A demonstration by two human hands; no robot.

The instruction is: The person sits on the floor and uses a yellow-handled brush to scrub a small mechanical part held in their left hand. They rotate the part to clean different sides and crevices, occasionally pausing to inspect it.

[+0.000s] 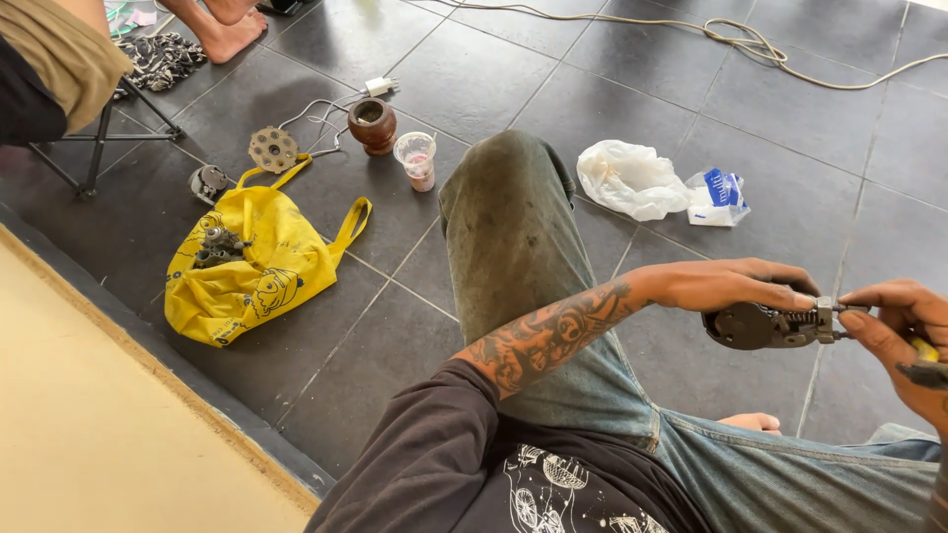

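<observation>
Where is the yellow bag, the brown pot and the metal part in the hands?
yellow bag [267, 266], head view, middle of cloth.
brown pot [372, 126], head view, its side.
metal part [760, 326], head view, round body.

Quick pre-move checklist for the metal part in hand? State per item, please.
1. Left hand grips the dark metal part: ok.
2. Right hand fingers meet the part's end: ok.
3. Yellow-handled tool in the right hand, tip seated: cannot tell, mostly out of frame.
4. Part held clear of the jeans and the floor: ok.
5. Loose parts on the yellow bag within reach: not ok, across the raised knee.
6. Plastic cup upright, away from the work: ok.
</observation>
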